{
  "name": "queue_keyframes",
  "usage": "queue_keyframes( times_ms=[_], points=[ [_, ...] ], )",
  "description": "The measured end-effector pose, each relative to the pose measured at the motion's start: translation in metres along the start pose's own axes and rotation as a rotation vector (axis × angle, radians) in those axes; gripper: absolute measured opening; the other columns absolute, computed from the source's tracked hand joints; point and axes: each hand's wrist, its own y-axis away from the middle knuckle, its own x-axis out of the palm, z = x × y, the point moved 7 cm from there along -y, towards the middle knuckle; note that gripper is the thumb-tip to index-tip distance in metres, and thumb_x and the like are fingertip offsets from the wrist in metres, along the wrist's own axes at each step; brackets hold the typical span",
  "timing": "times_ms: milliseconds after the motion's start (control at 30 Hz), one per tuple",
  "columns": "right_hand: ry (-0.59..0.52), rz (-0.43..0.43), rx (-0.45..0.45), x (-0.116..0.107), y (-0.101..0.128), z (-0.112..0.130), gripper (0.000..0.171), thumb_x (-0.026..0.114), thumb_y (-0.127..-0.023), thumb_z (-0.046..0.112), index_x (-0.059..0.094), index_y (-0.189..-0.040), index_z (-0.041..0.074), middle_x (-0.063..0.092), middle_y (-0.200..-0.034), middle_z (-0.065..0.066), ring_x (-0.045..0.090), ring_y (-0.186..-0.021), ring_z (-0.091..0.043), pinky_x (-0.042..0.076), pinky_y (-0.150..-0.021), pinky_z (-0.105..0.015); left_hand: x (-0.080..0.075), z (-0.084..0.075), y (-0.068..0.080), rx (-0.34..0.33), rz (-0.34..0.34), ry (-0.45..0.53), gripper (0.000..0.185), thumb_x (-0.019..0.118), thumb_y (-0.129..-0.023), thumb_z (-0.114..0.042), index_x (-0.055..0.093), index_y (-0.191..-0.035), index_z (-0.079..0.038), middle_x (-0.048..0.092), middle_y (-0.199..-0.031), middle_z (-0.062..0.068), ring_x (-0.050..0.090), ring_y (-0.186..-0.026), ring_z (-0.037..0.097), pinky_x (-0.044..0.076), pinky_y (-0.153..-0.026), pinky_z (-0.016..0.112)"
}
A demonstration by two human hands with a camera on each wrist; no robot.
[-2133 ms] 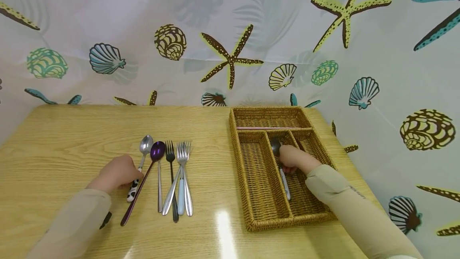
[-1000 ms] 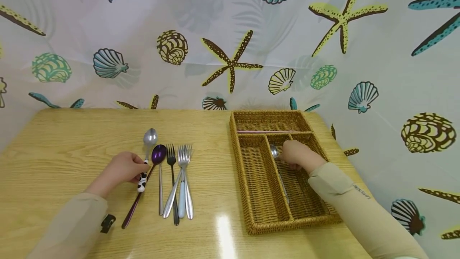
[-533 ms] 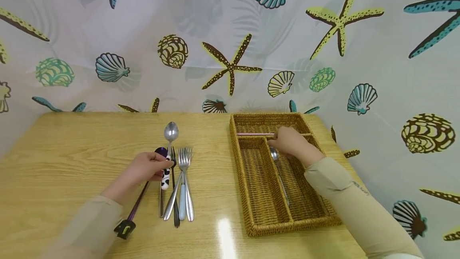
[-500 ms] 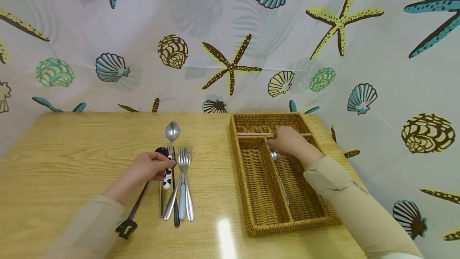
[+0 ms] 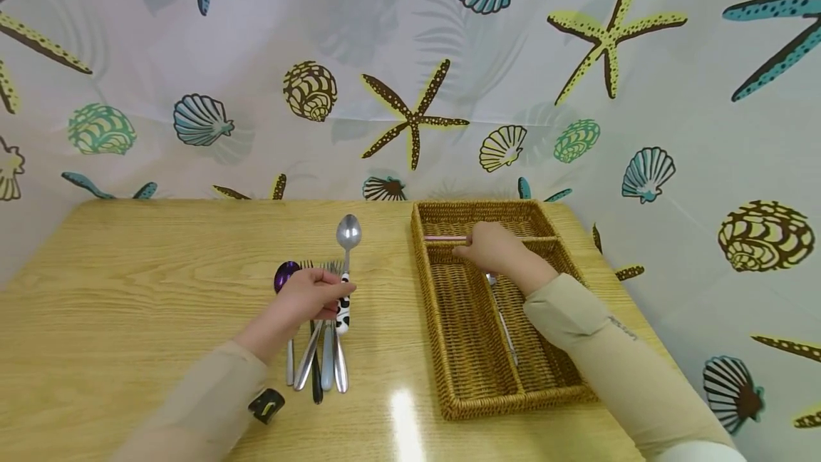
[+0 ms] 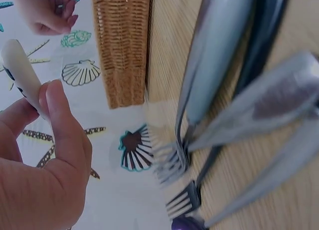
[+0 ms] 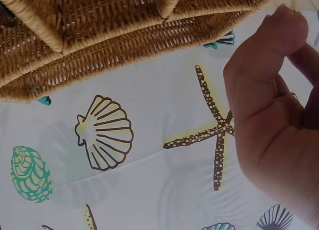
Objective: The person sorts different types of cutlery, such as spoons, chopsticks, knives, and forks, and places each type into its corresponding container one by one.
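Your left hand [image 5: 306,298] pinches the cow-print spoon [image 5: 349,234] above the table [image 5: 160,269]; your right hand [image 5: 497,252], loosely curled, seemingly empty, hovers over the tray [image 5: 487,405] (silver utensil [image 5: 505,326] already inside). Forks [image 5: 340,369] and purple spoon [image 5: 285,275] remain outside.

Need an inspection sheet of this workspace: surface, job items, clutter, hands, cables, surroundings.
Surface: wood-grain table, bright glare streak toward the front.
Job items: cow-print-handled spoon raised in the left hand; below it, purple spoon, black fork, blue-handled fork and more silver cutlery. Wicker tray holds a metal utensil in the middle front compartment and a pink stick in the back one.
Clutter: fork handles cross; small black object at the left sleeve.
Hands: left pinches the spoon handle; right hand over the tray, nothing seen in its fingers.
Cables: nothing seen.
Surroundings: white shell-and-starfish cloth behind and at right.
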Motion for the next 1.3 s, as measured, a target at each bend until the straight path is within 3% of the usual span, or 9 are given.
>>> queue_keyframes(
  times_ms=[300,567,833,1100,1300],
  points=[
    [-0.003,0.024,-0.036,0.005,-0.004,0.019,0.052,0.045,-0.099,0.032,0.041,-0.049,0.017,0.036,-0.041,0.004,0.034,-0.037,-0.009,0.042,-0.058,-0.026,0.027,-0.011,-0.002,0.018,0.005,0.074,0.025,0.064,-0.088,-0.018,0.055,-0.100,0.002,0.057,-0.078,0.000,0.053,-0.062,0.009,0.054,-0.067,0.027],
    [-0.073,-0.002,-0.060,0.017,-0.005,0.038,0.054,0.042,-0.098,0.044,0.050,-0.052,0.015,0.044,-0.042,0.003,0.038,-0.037,-0.010,0.041,-0.051,-0.025,0.049,-0.013,-0.008,0.012,-0.007,0.117,0.022,0.065,-0.087,-0.017,0.057,-0.097,0.000,0.060,-0.079,0.002,0.053,-0.062,0.011,0.055,-0.069,0.029],
    [-0.100,0.014,-0.057,0.032,-0.006,0.055,0.056,0.045,-0.094,0.052,0.040,-0.050,0.017,0.041,-0.043,0.004,0.036,-0.039,-0.009,0.034,-0.045,-0.024,0.075,-0.021,-0.008,0.054,0.017,0.158,0.017,0.066,-0.086,-0.013,0.054,-0.091,-0.001,0.057,-0.067,0.000,0.052,-0.055,0.009,0.055,-0.064,0.032],
    [-0.196,0.021,-0.091,0.040,-0.006,0.059,0.052,0.050,-0.096,0.032,0.040,-0.048,0.017,0.034,-0.040,0.006,0.031,-0.037,-0.007,0.029,-0.042,-0.021,0.089,-0.021,-0.009,0.073,0.016,0.104,0.020,0.066,-0.085,-0.011,0.053,-0.093,0.000,0.056,-0.067,0.002,0.054,-0.055,0.011,0.055,-0.063,0.034],
    [-0.254,0.059,-0.071,0.044,-0.007,0.055,0.048,0.047,-0.097,0.024,0.043,-0.051,0.014,0.037,-0.041,0.005,0.031,-0.037,-0.006,0.028,-0.041,-0.019,0.094,-0.024,-0.008,0.133,0.014,0.057,0.020,0.067,-0.084,-0.012,0.053,-0.092,0.000,0.059,-0.069,0.004,0.057,-0.056,0.012,0.055,-0.063,0.035]
  ],
)
